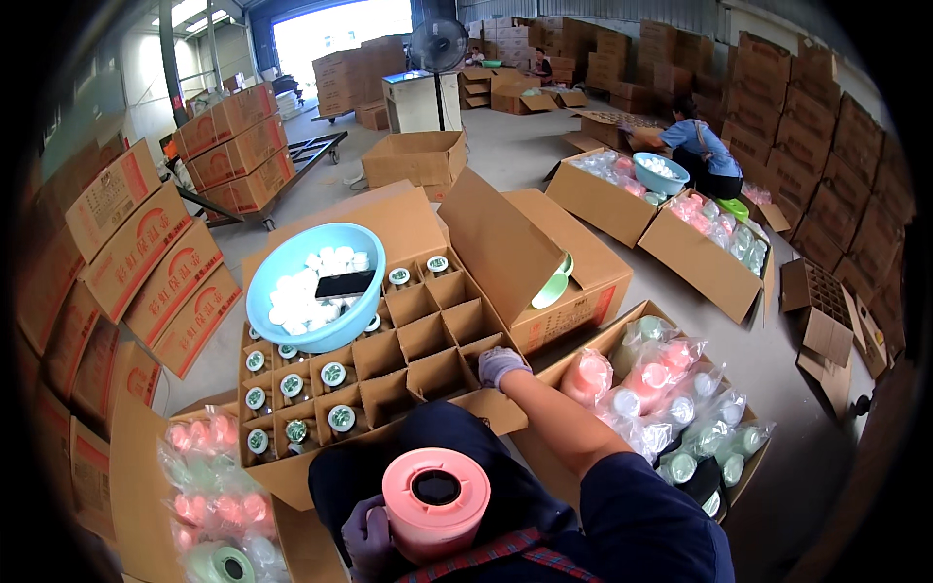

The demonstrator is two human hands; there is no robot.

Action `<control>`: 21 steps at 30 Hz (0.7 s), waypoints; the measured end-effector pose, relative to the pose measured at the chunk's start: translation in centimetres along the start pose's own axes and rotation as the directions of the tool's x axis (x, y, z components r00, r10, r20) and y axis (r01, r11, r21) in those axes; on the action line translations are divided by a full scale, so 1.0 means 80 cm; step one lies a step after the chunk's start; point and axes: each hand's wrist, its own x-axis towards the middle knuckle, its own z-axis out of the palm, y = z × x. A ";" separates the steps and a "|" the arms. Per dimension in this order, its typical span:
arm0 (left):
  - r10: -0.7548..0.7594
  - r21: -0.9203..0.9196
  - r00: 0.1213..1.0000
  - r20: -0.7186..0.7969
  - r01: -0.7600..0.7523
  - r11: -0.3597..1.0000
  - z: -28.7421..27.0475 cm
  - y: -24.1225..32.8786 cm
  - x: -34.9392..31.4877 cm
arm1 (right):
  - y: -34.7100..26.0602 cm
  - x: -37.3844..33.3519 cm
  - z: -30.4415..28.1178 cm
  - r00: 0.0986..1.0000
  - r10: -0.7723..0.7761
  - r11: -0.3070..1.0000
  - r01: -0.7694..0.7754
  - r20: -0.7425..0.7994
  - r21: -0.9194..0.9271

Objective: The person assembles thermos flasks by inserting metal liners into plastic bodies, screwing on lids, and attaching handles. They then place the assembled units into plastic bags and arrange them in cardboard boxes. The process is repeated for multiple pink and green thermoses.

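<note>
My left hand [367,534], in a light purple glove, is closed on the side of a pink plastic jug [442,530] in my lap. The jug's round end with a dark central opening faces up. My right hand [502,367], gloved too, reaches to the right edge of a divided carton [381,361]; its fingertips dip at a cell and are partly hidden. Several round items with white rims and green-patterned tops [341,418] stand in the left and back cells. A light blue basin [326,337] of small white pieces [316,291] rests on the dividers, with a black phone [344,284] in it.
Right of me an open carton [554,374] holds bagged pink, white and green plastic parts [653,374]; another bagged lot [219,505] lies at lower left. A green scoop-like piece [552,290] leans by a carton flap. Carton stacks [160,262] flank me. A co-worker [705,151] sits at back right.
</note>
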 end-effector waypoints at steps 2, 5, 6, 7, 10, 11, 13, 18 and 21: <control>-0.012 -0.005 1.000 0.019 0.012 1.000 -0.002 -0.008 -0.002 | -0.002 -0.022 -0.006 0.956 0.114 0.993 -0.098 -0.270 0.070; 0.043 0.040 0.999 0.007 -0.044 0.998 -0.007 -0.005 0.001 | 0.012 -0.053 -0.022 0.982 0.086 0.994 -0.095 -0.169 -0.047; -0.026 -0.023 0.999 0.037 0.027 0.999 -0.008 -0.002 0.003 | 0.026 -0.043 -0.007 0.973 0.067 0.995 -0.081 -0.220 -0.055; -0.094 -0.083 0.993 0.070 0.100 0.991 -0.009 0.001 0.004 | 0.030 -0.042 0.000 0.973 0.081 0.996 -0.087 -0.216 -0.021; -0.152 -0.190 0.977 0.151 0.180 0.965 -0.002 0.004 0.003 | 0.049 -0.051 0.000 0.967 0.062 0.998 -0.059 -0.247 0.017; -0.136 -0.196 0.977 0.167 0.168 0.966 -0.004 0.004 0.005 | 0.054 -0.059 -0.001 0.920 0.079 0.981 -0.002 -0.385 0.196; -0.143 -0.233 0.977 0.161 0.178 0.956 -0.007 -0.003 0.003 | 0.071 -0.076 -0.009 0.771 0.170 0.841 0.211 -0.614 0.499; -0.169 -0.231 0.964 0.204 0.215 0.949 -0.020 -0.001 0.002 | 0.095 -0.181 -0.011 0.960 0.042 -0.540 0.255 -0.277 0.802; -0.268 -0.200 0.880 0.392 0.366 0.909 -0.023 -0.013 0.031 | 0.077 -0.242 0.004 0.968 -0.035 -0.485 0.199 -0.247 0.851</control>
